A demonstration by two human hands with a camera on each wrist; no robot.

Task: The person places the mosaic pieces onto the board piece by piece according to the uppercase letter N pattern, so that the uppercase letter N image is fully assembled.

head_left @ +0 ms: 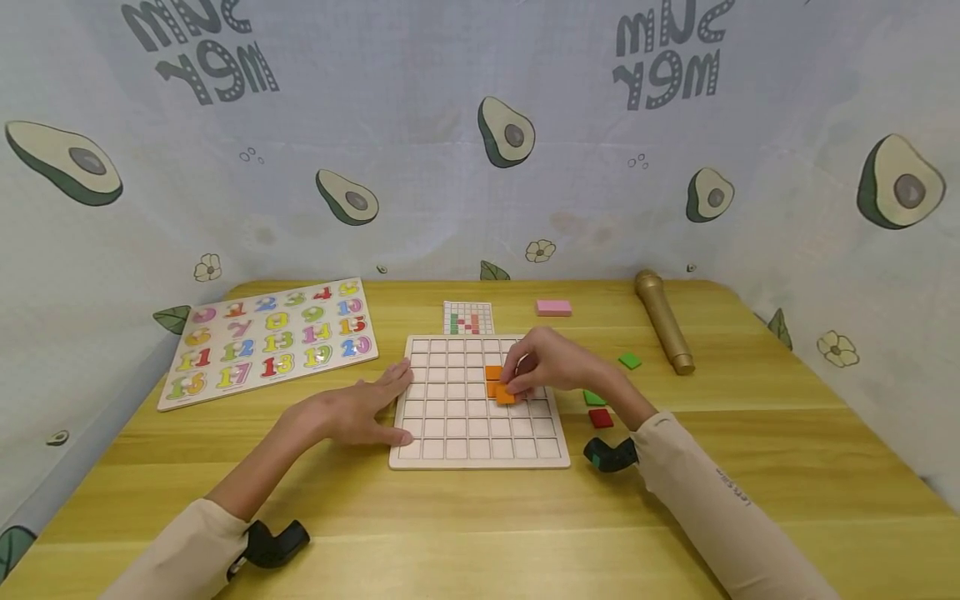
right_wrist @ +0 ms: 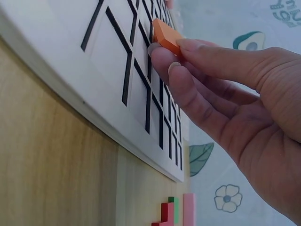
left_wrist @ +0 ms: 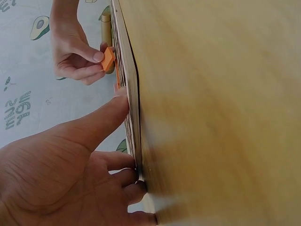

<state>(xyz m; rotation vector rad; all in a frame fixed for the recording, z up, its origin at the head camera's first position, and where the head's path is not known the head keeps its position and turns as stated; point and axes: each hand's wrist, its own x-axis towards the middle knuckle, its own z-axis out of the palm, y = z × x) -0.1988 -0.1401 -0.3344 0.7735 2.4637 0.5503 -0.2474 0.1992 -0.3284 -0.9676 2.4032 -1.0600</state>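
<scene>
A pale square grid board (head_left: 442,450) lies on the wooden table. Between thumb and fingers, my right hand (head_left: 553,360) pinches a square orange tile (head_left: 506,395) low over the middle of the board; the right wrist view shows the tile (right_wrist: 165,37) tilted. Just behind it, more orange (head_left: 492,372) fills cells of the grid. My left hand (head_left: 351,413) rests at the board's left edge, its thumb on the near left corner and its fingertips farther up that side. From the left wrist, the thumb (left_wrist: 110,113) shows against the board's edge.
Behind the board lie a small coloured grid card (head_left: 468,317) and a pink block (head_left: 553,308). Green tiles (head_left: 630,360) and a red tile (head_left: 601,418) lie to the right, before a gold microphone (head_left: 664,321). A number puzzle board (head_left: 255,379) occupies the left.
</scene>
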